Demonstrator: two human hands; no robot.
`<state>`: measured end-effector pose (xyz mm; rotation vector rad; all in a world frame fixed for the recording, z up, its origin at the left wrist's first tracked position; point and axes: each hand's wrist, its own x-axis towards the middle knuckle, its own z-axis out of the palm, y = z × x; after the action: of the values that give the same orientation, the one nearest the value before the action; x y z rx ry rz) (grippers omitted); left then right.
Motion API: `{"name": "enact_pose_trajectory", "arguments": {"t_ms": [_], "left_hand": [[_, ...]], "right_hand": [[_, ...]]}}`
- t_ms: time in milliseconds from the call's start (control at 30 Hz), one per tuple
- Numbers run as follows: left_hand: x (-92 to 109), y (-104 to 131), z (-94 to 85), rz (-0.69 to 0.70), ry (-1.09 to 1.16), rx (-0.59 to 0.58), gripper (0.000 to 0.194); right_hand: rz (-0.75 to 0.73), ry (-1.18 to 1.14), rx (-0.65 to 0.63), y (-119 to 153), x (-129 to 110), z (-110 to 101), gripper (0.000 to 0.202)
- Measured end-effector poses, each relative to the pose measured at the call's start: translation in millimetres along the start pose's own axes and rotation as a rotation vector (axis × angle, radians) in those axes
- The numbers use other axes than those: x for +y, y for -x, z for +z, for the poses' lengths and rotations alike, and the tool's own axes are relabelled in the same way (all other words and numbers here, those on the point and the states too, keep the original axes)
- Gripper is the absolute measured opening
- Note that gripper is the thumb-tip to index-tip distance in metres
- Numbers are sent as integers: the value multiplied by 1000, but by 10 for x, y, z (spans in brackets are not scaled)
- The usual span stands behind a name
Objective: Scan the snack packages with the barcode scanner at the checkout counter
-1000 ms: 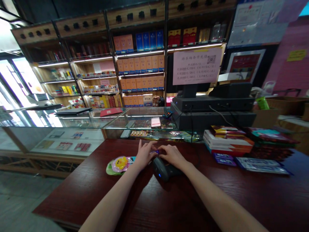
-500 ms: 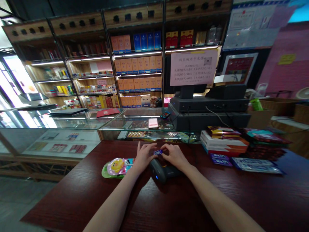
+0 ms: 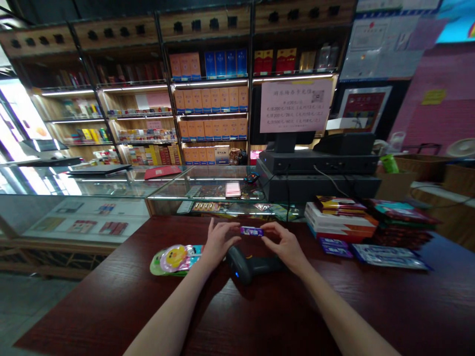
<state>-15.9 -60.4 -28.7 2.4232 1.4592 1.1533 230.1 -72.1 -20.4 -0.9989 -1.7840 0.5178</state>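
A tall wooden shelf unit fills the far side, with rows of orange boxes and a few blue and red ones. Nearer stands a glass display case, stretching to the left, and nearest of all a dark red-brown counter. At the far right, a monitor on a black base carries a pink paper sign. On the counter's right side, white and orange boxes are stacked near two purple packs and a flat blue-and-silver pack.

The person's right hand and left hand reach in from the near edge. A dark barcode scanner with a blue light lies on the counter between the forearms; a toy pack with a yellow figure lies just left of the left hand.

Smallest, a purple wrapped bar sits level beyond the scanner, pinched at its two ends between the thumbs and forefingers of both hands.
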Motion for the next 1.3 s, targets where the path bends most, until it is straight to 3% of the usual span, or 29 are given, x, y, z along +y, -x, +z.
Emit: {"name": "enact_pose_trajectory", "arguments": {"t_ms": [233, 600, 967, 1300], "left_hand": [[43, -15, -18, 0, 51, 44, 29], [58, -4, -98, 124, 29, 237, 31], [70, 19, -101, 164, -8, 236, 18], [105, 8, -149, 78, 57, 171, 23]], "right_hand": [[21, -83, 4, 51, 75, 134, 19], [-195, 229, 98, 56, -94, 118, 18], [-235, 270, 110, 81, -134, 113, 19], [-64, 192, 84, 83, -99, 134, 21]]}}
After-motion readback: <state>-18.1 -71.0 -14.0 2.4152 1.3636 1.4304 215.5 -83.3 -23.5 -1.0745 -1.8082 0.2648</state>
